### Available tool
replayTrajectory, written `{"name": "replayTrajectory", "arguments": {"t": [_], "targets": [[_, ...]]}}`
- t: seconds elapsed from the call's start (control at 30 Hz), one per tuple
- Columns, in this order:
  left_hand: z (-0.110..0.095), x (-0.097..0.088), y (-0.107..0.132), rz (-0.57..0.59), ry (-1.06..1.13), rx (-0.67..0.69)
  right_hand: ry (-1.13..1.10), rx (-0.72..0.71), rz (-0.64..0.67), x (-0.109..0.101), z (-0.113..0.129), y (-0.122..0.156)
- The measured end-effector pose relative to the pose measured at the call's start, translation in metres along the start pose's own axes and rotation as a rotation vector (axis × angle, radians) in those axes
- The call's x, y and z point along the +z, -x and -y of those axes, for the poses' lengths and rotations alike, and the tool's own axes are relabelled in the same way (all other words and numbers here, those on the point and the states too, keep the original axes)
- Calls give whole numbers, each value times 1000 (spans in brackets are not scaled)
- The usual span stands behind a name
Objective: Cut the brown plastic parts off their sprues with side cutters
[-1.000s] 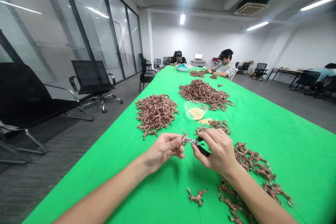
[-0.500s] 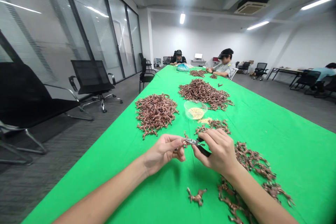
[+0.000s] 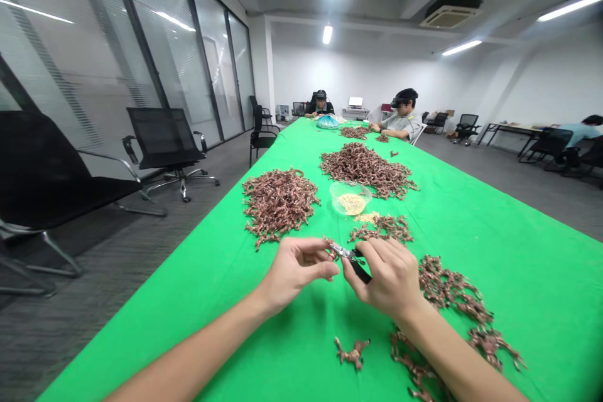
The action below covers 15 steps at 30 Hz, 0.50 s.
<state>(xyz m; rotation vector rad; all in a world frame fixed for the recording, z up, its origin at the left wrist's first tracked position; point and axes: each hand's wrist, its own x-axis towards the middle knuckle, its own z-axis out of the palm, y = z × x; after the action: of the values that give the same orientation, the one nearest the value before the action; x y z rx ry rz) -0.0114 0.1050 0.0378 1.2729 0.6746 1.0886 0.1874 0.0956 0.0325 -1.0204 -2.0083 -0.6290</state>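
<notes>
Green desk (image 3: 475, 213), near end: left grip (image 3: 296, 267) holds brown figurine (image 3: 333, 255), likely light, stiff, best taken mid-body; right grip (image 3: 393, 273) wraps pliers (image 3: 342, 252).

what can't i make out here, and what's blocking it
Head view:
- Most of the small brown figure at the left hand: hidden by the fingers of that hand.
- Parts of the pliers' black handles: covered by the right hand.
- Some near brown figures: partly behind the right forearm.
- Contents of the blue bag: too small and far.
- Nearest black chair: cut off by the left edge.
</notes>
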Motion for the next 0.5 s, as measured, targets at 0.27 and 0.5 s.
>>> {"name": "replayTrajectory", "arguments": {"t": [0.27,0.5], "targets": [[5,3,0,-73,-16,35,5,90,9,4,9,4],[1,1,-2,-198,6,26,-133,166,9,7,5,3]]}}
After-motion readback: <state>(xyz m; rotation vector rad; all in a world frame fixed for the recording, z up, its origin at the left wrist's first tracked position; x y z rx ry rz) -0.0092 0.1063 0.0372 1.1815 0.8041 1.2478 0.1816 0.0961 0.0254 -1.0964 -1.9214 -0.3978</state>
